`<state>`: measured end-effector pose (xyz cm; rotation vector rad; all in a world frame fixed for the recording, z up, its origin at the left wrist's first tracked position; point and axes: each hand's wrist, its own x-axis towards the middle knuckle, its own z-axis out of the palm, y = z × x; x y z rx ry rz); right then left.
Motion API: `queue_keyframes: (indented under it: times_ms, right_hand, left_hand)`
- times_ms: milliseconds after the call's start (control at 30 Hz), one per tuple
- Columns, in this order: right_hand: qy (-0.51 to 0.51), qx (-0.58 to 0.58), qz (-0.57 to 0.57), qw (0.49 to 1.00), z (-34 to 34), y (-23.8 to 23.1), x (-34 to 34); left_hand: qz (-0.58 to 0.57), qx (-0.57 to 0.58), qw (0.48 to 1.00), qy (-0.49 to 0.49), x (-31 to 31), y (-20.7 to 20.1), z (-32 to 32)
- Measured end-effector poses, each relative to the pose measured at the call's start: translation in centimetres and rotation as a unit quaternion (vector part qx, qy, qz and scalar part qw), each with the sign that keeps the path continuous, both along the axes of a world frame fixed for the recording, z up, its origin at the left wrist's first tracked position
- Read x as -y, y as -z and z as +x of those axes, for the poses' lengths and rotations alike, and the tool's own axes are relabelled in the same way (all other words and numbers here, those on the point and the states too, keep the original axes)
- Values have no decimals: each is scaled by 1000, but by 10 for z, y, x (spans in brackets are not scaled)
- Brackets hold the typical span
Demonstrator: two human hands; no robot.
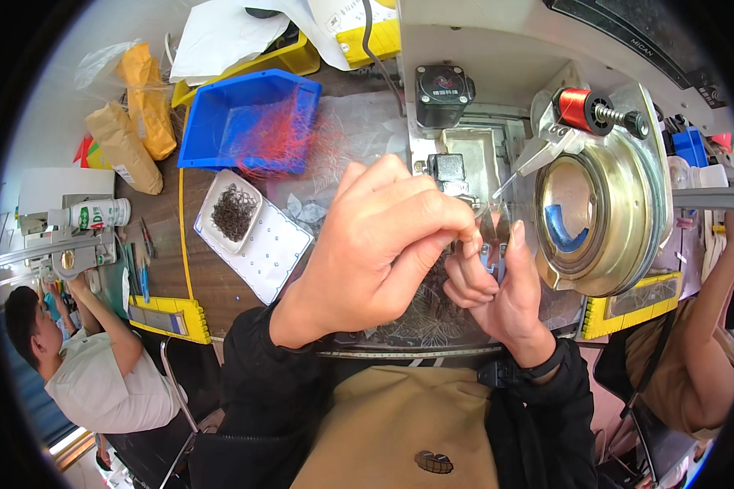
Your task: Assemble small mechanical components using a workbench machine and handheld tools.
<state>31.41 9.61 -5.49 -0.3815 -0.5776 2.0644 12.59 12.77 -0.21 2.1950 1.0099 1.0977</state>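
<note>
Left grip point(371, 248) pinched, contents unclear, right grip point(510, 306) cups bluish tool point(487, 255); blue bin point(212, 130) holds red strands point(276, 137), white tray point(218, 182) dark coils point(235, 215)

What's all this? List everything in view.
Bin: one, blue, upper left
Strands: many, red, in bin
Tray: one, white, below bin
Curly pieces: many, dark, in tray
Sheet: one, white, under tray
Packets: two, orange and tan, left
Bottle: one, white-green, far left
Spool: one, red, upper right
Ring assembly: one, brassy, right
Boxy unit: one, black, top centre
Frames: two, yellow, near edge
Co-workers: at least two, white, brown, sides
Small item: one, bluish, at right hand
Hands: two, bare, centre
Sleeves: two, black, bottom
</note>
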Motion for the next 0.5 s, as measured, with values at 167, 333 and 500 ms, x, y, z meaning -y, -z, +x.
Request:
queue_keyframes:
  times_ms: [167,333,500]
  right_hand:
    - [9,1,-6,1000,-3,3,-1]
    - [8,13,-7,1000,-1,2,-3]
    - [-8,35,-2,999,1,1,-4]
  left_hand:
    - [0,3,1000,-2,1,3,0]
    - [-1,2,1000,-4,1,0,-1]
    - [-8,9,1000,7,3,-2,-5]
